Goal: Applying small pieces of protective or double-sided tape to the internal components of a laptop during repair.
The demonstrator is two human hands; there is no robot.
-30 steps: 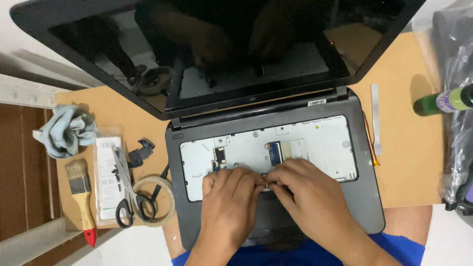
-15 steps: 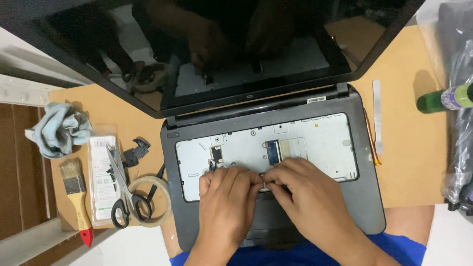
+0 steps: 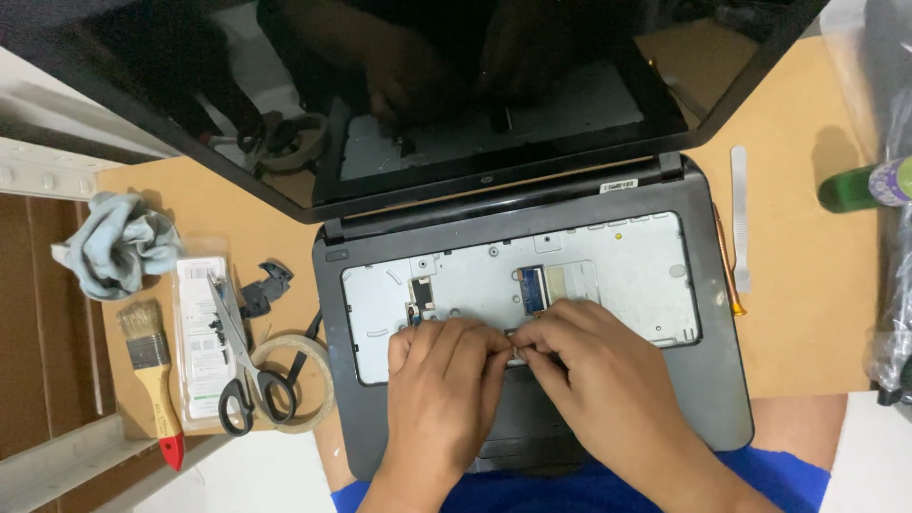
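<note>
A dark laptop (image 3: 722, 380) lies open in front of me with its keyboard taken out, so the grey metal tray (image 3: 627, 275) under it is bare. A blue-tipped flat ribbon cable (image 3: 534, 287) sits in the tray's middle. My left hand (image 3: 442, 389) and my right hand (image 3: 594, 375) meet at the tray's lower edge. Their fingertips pinch something small there, which is hidden between the fingers. The dark screen (image 3: 456, 85) leans back and reflects both hands.
Left of the laptop lie scissors (image 3: 245, 366), a tape roll (image 3: 318, 375), a paintbrush with a red handle (image 3: 152, 375), a crumpled grey cloth (image 3: 119, 242) and a white packet (image 3: 195, 332). To the right are an orange-handled tool (image 3: 730, 275), a grey pry strip (image 3: 739, 214) and a green bottle (image 3: 860, 185).
The view has shifted slightly to the left and down. Both hands stay together at the tray's lower edge, with only small finger movements.
</note>
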